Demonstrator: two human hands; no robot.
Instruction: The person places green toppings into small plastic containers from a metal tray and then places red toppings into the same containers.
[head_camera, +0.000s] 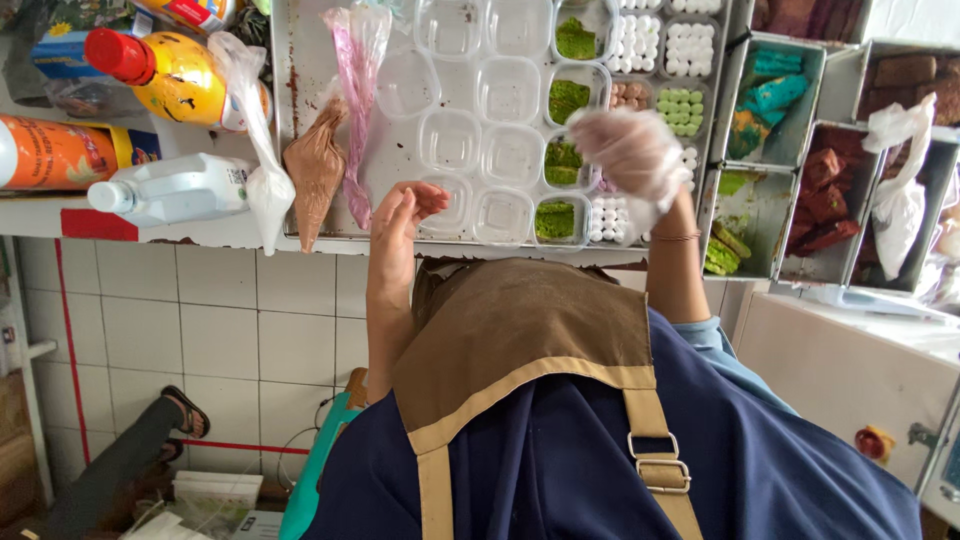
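Observation:
My left hand (398, 232) is bare and raised edge-on at the near rim of a metal tray (300, 120), fingers loosely apart, holding nothing. My right hand (633, 150) wears a clear plastic glove and hovers, blurred, over small clear cups with green crumbs (563, 158); whether it grips anything is unclear. Several empty clear cups (450, 140) fill the tray's middle. Cups of white balls (636, 42), green balls (680, 110) and brown pieces (630, 95) stand beyond the gloved hand.
Brown (315, 170), pink (357, 90) and white (268, 190) piping bags lie at the tray's left. Further left lie a yellow bottle (180, 78), an orange bottle (60, 152) and a white jug (175, 188). Metal pans (775, 90) with teal, green and brown pieces stand right. Another person's sandalled foot (185, 410) shows lower left.

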